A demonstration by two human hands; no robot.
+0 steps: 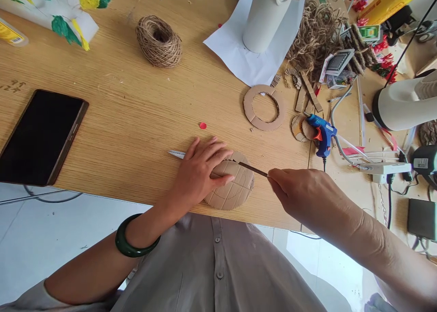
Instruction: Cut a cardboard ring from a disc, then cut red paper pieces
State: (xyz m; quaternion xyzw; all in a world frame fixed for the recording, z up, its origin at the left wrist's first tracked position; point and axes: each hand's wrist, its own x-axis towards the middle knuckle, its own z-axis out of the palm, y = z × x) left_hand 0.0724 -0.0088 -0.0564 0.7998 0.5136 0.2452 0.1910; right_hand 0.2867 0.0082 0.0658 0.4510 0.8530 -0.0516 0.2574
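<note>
A round cardboard disc (235, 196) with a curved line drawn on it lies at the table's front edge. Flat on its left part rests my left hand (201, 168), fingers spread, pressing the disc against the table. My right hand (295, 189) is closed around the end of a thin dark blade-like tool (254, 168), whose far tip touches the upper part of the disc. From under my left hand a pale pointed piece (176, 154) sticks out to the left; the rest of it is hidden. Beyond the disc lies a cardboard ring (251, 114).
A phone (37, 137) lies at the left and a twine ball (160, 41) behind. White paper (227, 46) bears a white cylinder (264, 23). At the right are a blue glue gun (324, 132), cardboard strips, tangled twine (314, 34), a power strip (385, 168) and cables.
</note>
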